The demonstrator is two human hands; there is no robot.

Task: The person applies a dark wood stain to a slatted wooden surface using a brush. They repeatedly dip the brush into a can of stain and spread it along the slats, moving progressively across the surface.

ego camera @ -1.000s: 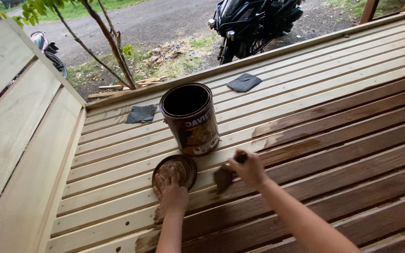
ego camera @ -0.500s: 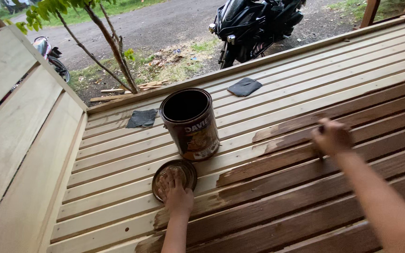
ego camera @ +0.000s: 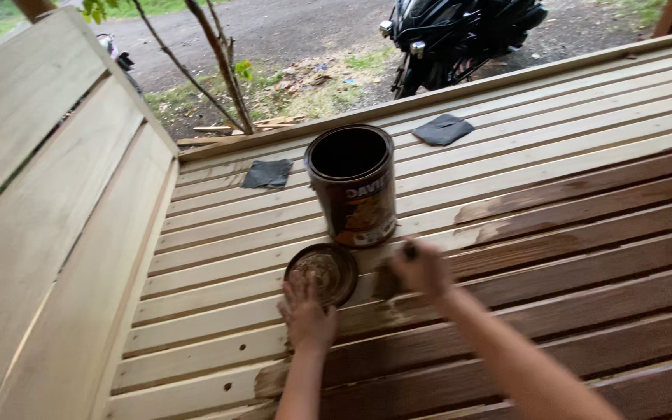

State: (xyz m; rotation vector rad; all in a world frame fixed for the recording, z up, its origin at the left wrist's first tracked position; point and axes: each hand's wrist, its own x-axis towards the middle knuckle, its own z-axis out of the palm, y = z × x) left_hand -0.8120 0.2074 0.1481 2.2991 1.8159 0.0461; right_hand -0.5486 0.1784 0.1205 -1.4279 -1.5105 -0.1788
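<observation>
An open paint can [ego camera: 354, 185] with dark stain stands on the slatted wooden deck [ego camera: 554, 132]. Its round lid [ego camera: 322, 272] lies just in front of it, wet side up. My left hand [ego camera: 305, 313] rests flat on the slats with its fingers against the lid's near edge. My right hand [ego camera: 421, 267] is closed around a paintbrush [ego camera: 398, 266], whose bristles press on a slat right of the lid. The slats near me and to the right are stained dark brown; the far ones are bare pale wood.
Two dark sanding pads lie on the far slats, one at the left [ego camera: 267, 173] and one at the right [ego camera: 442, 129]. A pale plank backrest [ego camera: 48, 202] rises along the left. Beyond the deck edge stand a black motorbike [ego camera: 453, 35] and a thin tree [ego camera: 219, 70].
My right hand has swept back left along the slats, from the right part of the deck to just beside the lid. The left hand and the can have stayed put.
</observation>
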